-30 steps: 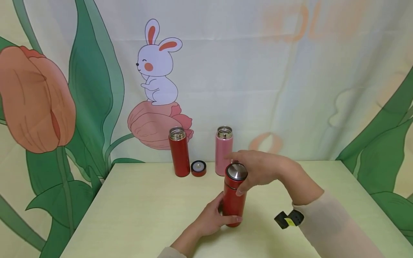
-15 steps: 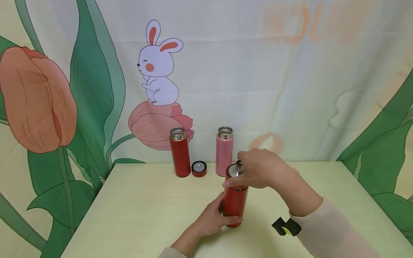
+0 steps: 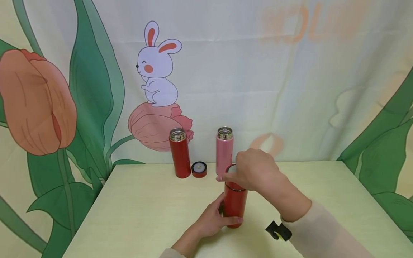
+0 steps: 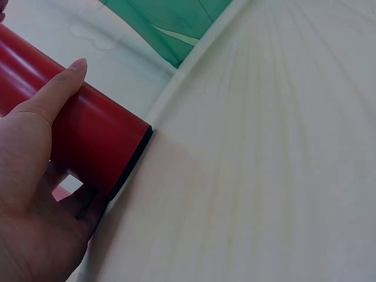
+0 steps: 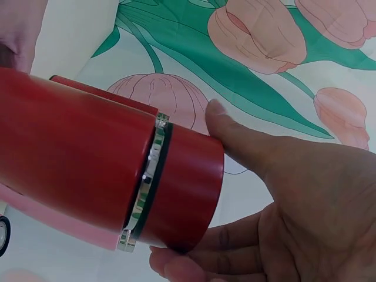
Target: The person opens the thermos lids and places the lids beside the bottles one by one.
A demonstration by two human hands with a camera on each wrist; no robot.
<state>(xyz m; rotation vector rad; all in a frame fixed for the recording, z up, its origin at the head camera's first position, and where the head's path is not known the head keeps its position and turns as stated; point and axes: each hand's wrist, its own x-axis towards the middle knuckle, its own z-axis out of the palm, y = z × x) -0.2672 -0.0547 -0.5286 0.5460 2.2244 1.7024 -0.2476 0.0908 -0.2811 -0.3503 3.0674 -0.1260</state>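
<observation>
A red thermos bottle (image 3: 235,206) stands upright toward the front of the table. My left hand (image 3: 209,221) grips its lower body, the thumb (image 4: 64,88) lying across the side in the left wrist view. Over its top, my right hand (image 3: 258,170) holds the red lid (image 5: 191,185), thumb on one edge and fingers curled on the opposite side. A bright metal ring (image 5: 147,182) shows between lid and body in the right wrist view. Most of the lid's top is hidden by the right hand in the head view.
An uncapped red thermos (image 3: 180,157) and an uncapped pink thermos (image 3: 223,152) stand at the table's back edge. Between them lies a red lid (image 3: 199,170), inner side up. A printed curtain (image 3: 226,82) hangs behind the table (image 3: 145,215).
My right hand has turned over the lid, its thumb swinging left across the front and the wrist shifting left. The left hand and the thermos have stayed in place.
</observation>
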